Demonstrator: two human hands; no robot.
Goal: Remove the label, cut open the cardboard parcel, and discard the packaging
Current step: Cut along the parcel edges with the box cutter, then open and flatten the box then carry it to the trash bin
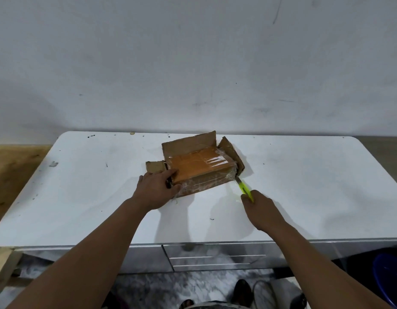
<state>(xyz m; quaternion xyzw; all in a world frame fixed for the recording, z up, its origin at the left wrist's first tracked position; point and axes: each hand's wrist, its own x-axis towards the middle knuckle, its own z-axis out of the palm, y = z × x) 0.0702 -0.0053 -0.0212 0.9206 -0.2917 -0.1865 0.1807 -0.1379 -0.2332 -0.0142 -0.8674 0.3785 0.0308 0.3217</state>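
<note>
A brown cardboard parcel [188, 150] lies on the white table [304, 186], its flaps folded out at the back, left and right. Inside sits an orange box wrapped in clear film [197, 166]. My left hand [157, 190] presses on the parcel's near left corner, fingers over the orange box's edge. My right hand [262, 208] grips a yellow-green utility knife [244, 188]. Its blade tip touches the parcel's near right corner, where the film meets the right flap.
A small scrap [53, 163] lies on the table's left side. The wall stands right behind the table. Drawers [215, 257] are under the table's front edge. A blue bin [389, 279] stands on the floor at the lower right.
</note>
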